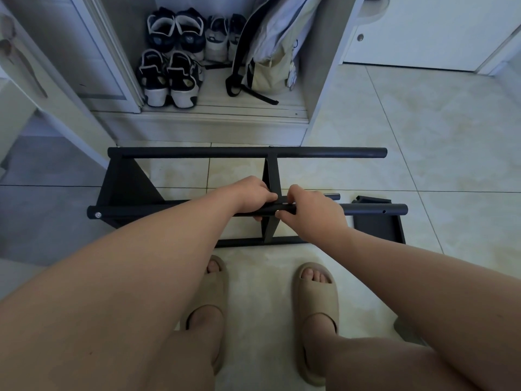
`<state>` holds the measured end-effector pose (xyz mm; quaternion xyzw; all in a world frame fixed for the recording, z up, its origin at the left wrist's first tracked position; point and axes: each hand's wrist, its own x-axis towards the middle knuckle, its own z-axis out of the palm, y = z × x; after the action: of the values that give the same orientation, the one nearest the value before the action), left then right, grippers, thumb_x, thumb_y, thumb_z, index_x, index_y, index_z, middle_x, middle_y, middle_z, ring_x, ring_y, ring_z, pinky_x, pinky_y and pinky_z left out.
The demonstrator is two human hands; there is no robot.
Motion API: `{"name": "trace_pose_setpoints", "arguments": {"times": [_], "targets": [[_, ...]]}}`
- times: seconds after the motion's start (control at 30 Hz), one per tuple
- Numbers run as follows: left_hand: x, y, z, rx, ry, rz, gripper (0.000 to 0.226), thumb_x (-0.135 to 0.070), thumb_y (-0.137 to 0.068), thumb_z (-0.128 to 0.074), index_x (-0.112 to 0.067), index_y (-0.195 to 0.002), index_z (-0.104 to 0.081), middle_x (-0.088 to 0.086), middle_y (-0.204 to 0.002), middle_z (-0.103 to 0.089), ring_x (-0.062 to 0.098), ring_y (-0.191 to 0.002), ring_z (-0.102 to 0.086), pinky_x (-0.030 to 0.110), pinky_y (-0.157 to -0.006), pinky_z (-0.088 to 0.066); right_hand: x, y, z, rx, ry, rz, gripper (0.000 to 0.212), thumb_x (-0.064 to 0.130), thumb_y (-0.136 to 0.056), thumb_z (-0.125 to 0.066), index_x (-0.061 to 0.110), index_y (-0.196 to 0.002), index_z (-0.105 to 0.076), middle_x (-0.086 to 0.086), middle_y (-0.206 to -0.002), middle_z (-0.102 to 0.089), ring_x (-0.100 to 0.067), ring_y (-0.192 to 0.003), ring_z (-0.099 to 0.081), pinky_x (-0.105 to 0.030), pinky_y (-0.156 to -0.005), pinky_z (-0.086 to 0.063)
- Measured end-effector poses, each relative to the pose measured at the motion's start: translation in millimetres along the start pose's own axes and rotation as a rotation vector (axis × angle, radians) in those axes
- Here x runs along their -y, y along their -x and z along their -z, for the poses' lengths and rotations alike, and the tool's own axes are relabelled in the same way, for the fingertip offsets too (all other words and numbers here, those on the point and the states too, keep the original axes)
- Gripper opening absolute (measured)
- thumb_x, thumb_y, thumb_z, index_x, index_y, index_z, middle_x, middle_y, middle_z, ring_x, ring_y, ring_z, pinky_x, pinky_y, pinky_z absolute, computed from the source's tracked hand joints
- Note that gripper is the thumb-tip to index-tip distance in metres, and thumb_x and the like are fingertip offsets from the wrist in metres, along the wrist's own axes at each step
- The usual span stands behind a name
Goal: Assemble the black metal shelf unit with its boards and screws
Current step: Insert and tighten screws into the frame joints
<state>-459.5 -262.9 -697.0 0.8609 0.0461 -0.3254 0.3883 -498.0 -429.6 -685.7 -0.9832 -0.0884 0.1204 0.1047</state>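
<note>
The black metal shelf frame (245, 152) lies on its side on the tiled floor in front of my feet. Its near tube (372, 209) runs left to right, with a silver screw head (97, 215) at its left end. A black cross panel (272, 176) meets this tube at the middle. My left hand (251, 194) grips the near tube just left of that joint. My right hand (313, 210) grips the tube right of the joint, thumb and fingers pinching at the junction. A loose black board (377, 224) lies on the floor at the right.
An open cabinet (214, 119) stands beyond the frame, holding several shoes (169, 77) and a pale backpack (270, 52). White doors (417, 32) close off the far right. My feet in beige slippers (315, 314) stand just behind the frame.
</note>
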Motion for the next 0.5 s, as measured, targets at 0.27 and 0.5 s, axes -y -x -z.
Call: {"name": "trace_pose_setpoints", "arguments": {"times": [0.27, 0.5], "targets": [[-17, 21, -9, -0.327, -0.275, -0.053, 0.027, -0.040, -0.099, -0.051, -0.019, -0.115, -0.057, 0.004, -0.117, -0.063, 0.026, -0.108, -0.058, 0.037, -0.088, -0.047, -20, 24, 22, 0.069, -0.019, 0.096, 0.034, 0.054, -0.098, -0.052, 0.024, -0.116, -0.050, 0.004, -0.107, -0.061, -0.022, -0.096, -0.059, -0.038, -0.074, -0.051], [-76, 50, -41, -0.410, -0.622, -0.372, 0.038, -0.043, -0.101, -0.044, -0.024, -0.133, -0.051, 0.002, -0.144, -0.050, 0.026, -0.132, -0.040, 0.044, -0.102, -0.037, -104, 88, 44, 0.109, 0.160, 0.130, 0.065, 0.053, -0.102, -0.043, 0.033, -0.160, -0.019, 0.005, -0.166, -0.023, -0.021, -0.153, -0.018, -0.047, -0.120, -0.023]]}}
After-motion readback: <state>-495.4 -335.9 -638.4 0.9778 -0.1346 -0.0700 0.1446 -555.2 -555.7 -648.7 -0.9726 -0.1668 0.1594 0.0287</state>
